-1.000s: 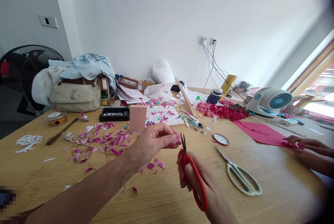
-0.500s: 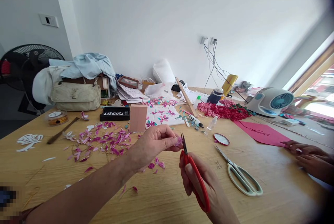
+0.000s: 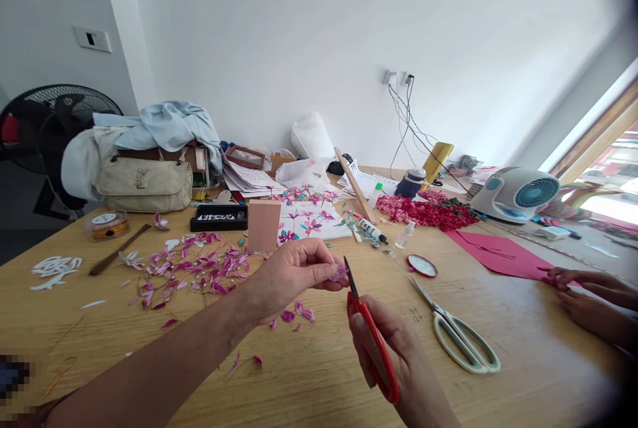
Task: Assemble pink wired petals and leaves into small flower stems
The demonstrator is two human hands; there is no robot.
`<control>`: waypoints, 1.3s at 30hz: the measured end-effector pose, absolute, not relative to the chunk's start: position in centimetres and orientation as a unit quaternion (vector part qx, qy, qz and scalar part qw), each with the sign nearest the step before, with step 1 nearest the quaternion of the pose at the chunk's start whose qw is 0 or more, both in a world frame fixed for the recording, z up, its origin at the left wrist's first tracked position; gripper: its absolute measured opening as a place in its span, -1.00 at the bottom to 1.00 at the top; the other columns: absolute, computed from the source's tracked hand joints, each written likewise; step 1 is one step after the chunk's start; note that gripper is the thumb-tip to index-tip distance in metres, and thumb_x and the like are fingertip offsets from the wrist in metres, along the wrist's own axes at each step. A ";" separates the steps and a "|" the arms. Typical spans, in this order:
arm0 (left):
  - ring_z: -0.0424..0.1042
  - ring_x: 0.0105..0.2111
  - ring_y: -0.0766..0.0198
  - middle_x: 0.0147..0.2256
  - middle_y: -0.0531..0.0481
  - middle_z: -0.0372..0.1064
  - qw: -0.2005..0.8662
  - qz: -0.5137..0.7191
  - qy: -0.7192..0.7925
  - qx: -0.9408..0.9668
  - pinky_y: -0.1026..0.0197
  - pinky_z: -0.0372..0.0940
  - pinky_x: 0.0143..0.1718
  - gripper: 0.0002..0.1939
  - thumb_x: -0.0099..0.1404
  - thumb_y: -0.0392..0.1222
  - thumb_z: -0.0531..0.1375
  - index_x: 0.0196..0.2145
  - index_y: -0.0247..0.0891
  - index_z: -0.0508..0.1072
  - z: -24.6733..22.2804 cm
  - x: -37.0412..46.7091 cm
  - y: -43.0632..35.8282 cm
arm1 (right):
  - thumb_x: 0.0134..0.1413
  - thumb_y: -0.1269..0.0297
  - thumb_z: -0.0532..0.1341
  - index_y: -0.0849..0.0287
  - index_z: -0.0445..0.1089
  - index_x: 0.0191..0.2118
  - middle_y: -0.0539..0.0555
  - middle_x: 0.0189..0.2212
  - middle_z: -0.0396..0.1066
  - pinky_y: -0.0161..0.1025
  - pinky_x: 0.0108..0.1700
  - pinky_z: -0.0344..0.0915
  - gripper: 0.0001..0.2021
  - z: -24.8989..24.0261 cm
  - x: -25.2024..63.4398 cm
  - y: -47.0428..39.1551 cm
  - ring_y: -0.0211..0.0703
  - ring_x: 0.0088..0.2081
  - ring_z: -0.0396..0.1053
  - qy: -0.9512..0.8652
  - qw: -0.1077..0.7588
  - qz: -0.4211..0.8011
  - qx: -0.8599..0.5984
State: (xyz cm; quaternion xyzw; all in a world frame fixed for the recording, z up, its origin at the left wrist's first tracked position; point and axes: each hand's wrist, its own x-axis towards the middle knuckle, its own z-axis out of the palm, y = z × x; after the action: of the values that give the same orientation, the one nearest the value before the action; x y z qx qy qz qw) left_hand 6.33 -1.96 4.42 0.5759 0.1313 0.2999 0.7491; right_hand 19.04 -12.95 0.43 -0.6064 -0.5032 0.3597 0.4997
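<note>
Apparently, the hands pinch a purple petal (mostly finger-hidden) and grip red scissors.

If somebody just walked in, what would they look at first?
Probably the bright red scissors in the right hand, right by the pink scrap that the left hand pinches. Next, maybe the pink petals scattered on the table left of the hands, and the heap of red and pink flowers farther back on the right.

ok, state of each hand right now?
Left: closed, fingers pinching a pink petal piece.
Right: closed around red-handled scissors.
</note>
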 end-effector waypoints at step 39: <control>0.36 -0.45 0.35 -0.50 0.00 0.34 0.671 0.249 0.147 0.682 0.26 0.27 -0.33 -0.79 0.08 -0.12 0.22 -0.47 -0.35 0.36 5.0 5.5 -1.0 | 0.03 -0.10 0.05 0.16 0.15 -0.52 -0.11 -0.77 0.06 -0.38 -0.63 -0.02 -0.61 0.7 20.0 -13.0 -0.34 -0.69 0.02 -0.512 0.518 0.337 -0.597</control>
State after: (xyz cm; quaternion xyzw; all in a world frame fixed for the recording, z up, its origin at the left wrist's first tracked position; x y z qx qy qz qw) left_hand 5.54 -1.01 5.00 0.6825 0.1468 0.2495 0.6711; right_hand 20.00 -13.01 0.74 -0.5966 -0.5120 0.3369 0.5181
